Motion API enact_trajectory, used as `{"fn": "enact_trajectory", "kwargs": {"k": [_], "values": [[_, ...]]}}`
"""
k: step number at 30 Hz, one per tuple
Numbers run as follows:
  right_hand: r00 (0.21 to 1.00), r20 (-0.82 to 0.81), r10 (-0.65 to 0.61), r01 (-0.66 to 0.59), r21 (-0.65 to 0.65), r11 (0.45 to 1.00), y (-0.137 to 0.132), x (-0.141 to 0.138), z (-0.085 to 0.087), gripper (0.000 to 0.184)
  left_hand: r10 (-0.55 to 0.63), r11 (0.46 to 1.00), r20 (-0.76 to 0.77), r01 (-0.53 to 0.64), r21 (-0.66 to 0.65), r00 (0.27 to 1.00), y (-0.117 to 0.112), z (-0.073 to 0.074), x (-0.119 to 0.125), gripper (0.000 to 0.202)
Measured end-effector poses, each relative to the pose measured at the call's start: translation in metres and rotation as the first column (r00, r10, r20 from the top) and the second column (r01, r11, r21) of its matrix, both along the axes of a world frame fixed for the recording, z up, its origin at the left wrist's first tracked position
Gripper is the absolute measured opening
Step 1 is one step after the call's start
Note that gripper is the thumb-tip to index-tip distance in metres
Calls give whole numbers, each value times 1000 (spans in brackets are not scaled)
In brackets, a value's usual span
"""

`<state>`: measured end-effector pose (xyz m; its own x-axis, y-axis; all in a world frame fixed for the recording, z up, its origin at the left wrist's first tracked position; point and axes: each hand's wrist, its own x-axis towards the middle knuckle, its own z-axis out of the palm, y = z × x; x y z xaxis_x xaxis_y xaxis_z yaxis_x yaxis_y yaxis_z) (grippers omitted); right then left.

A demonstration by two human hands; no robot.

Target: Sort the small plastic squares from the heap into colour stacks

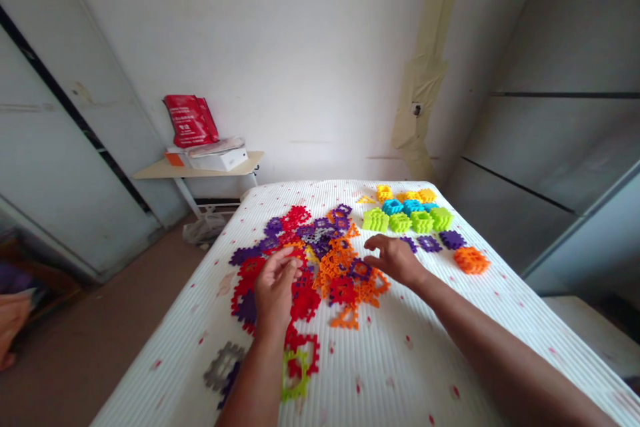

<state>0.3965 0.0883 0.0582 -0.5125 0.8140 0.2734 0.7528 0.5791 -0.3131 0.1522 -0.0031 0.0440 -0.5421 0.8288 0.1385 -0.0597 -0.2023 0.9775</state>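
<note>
A heap of flat plastic interlocking pieces [320, 253] in red, orange and purple lies in the middle of a white ribbed bed cover [400, 360]. My left hand [274, 283] hovers over the red pieces with its fingers curled in a pinch; what is between them I cannot make out. My right hand [393, 257] reaches over the orange and purple pieces, fingers bent and partly apart, thumb toward the heap. Built cubes stand at the far right: lime green [375, 220], blue [393, 207], yellow [384, 192] and one orange cube [471, 259].
Loose grey [223, 363], lime [295, 377] and red frame pieces lie near my left forearm. Flat purple pieces [453, 239] sit beside the cubes. A small shelf table [200, 170] with a red bag [190, 120] and boxes stands by the back wall. Grey cabinets flank both sides.
</note>
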Motion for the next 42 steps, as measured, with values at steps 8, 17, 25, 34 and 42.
{"fn": "enact_trajectory", "kwargs": {"k": [8, 17, 25, 34, 42], "values": [[989, 131, -70, 63, 55, 996, -59, 11, -51, 76, 189, 970, 34, -192, 153, 981, -7, 21, -14, 35], [999, -15, 46, -44, 129, 991, -44, -24, -52, 54, 258, 966, -574, -206, 156, 777, -74, 10, -41, 20], [993, 115, 23, -47, 212, 976, -47, -55, -42, 46, -48, 972, -992, 233, -21, 113, -135, -13, -38, 30], [985, 45, 167, -172, 344, 923, -57, -52, -51, 32, 37, 970, -998, 237, 47, 45, -130, -16, -22, 11], [978, -36, 205, -180, 347, 921, -54, -50, -53, 26, 214, 946, -972, 229, 232, 99, -130, -23, -27, 17]]}}
